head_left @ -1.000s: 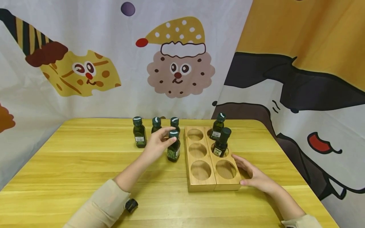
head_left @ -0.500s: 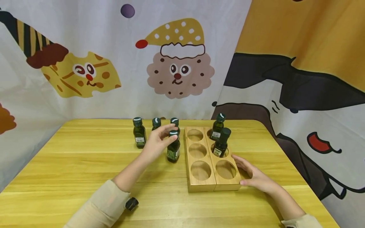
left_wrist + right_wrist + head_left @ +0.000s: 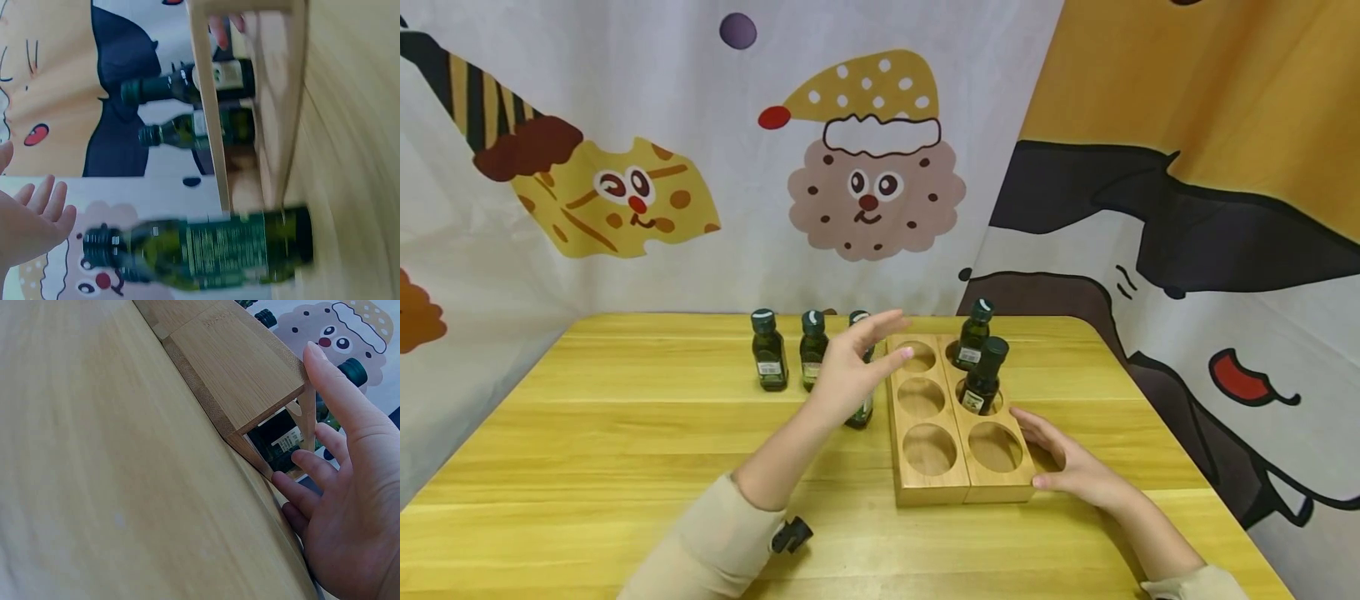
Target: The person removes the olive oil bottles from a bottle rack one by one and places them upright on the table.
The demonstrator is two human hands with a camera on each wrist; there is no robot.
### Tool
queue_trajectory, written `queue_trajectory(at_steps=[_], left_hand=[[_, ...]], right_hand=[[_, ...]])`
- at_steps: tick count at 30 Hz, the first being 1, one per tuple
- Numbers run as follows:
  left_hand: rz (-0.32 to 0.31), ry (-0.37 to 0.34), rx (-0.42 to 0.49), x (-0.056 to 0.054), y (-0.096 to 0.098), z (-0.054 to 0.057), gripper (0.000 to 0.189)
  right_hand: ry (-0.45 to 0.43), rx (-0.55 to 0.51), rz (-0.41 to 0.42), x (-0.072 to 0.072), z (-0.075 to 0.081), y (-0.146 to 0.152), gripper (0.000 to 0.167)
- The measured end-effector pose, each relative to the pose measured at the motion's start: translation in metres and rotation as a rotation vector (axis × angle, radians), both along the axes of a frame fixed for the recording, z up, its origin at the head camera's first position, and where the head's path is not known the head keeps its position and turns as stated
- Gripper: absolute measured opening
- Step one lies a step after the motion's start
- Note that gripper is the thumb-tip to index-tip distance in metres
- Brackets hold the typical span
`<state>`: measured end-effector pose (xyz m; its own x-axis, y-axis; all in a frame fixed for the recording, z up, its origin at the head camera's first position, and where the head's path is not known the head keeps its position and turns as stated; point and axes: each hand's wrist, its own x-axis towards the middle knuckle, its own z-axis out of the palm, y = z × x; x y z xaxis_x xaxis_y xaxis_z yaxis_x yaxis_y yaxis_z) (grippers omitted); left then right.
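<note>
My left hand [image 3: 853, 371] is raised with its fingers spread and holds nothing. In the left wrist view it is apart from the neck of the nearest green bottle [image 3: 231, 250], which stands upright on the table, left of the wooden rack [image 3: 932, 487]. The rack has two rows of round holes. Dark green bottles stand in its right row: one in the far hole [image 3: 973, 337], and another, tilted, in the middle hole [image 3: 983, 379]. My right hand [image 3: 1075, 471] touches the rack's right side with relaxed fingers, its thumb [image 3: 337, 381] at the front corner.
More bottles stand upright behind and left of my left hand: a left one [image 3: 770, 354], a middle one [image 3: 812, 350], and one mostly hidden by the hand [image 3: 859, 317]. A printed curtain [image 3: 700, 100] hangs behind the wooden table [image 3: 587, 450].
My left hand has moved right and slightly up from around the front bottle's cap, its fingers spreading wider. The bottles and the rack stay in place. My right hand has not moved.
</note>
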<state>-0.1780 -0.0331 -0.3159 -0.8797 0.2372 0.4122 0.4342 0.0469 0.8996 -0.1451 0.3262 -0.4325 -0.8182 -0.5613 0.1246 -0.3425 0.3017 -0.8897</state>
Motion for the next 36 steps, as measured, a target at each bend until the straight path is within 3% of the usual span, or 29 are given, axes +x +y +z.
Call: queue_trajectory(at_steps=[8, 11, 14, 16, 18, 27, 36], left_hand=[[-0.088, -0.063, 0.080, 0.004, 0.031, -0.006, 0.052], [-0.096, -0.113, 0.080, 0.013, 0.041, 0.006, 0.053], [-0.081, -0.141, 0.085, 0.013, 0.055, 0.005, 0.053], [-0.069, -0.151, 0.086, 0.011, 0.065, -0.001, 0.054], [-0.060, -0.133, 0.082, 0.004, 0.076, -0.014, 0.054], [-0.031, -0.088, 0.036, -0.006, 0.102, -0.032, 0.059], [0.023, -0.153, 0.053, -0.015, 0.122, -0.045, 0.063]], right_hand=[[0.001, 0.004, 0.002, -0.001, -0.002, 0.000, 0.081], [0.003, -0.001, 0.006, -0.002, -0.002, 0.000, 0.081], [0.003, -0.003, 0.005, -0.003, -0.002, 0.001, 0.081], [0.004, 0.001, 0.005, -0.003, -0.003, 0.001, 0.081], [-0.001, 0.006, 0.005, -0.003, -0.004, 0.001, 0.081], [-0.017, 0.016, 0.001, -0.004, -0.007, 0.004, 0.079], [-0.001, 0.012, 0.010, -0.005, -0.009, 0.005, 0.080]])
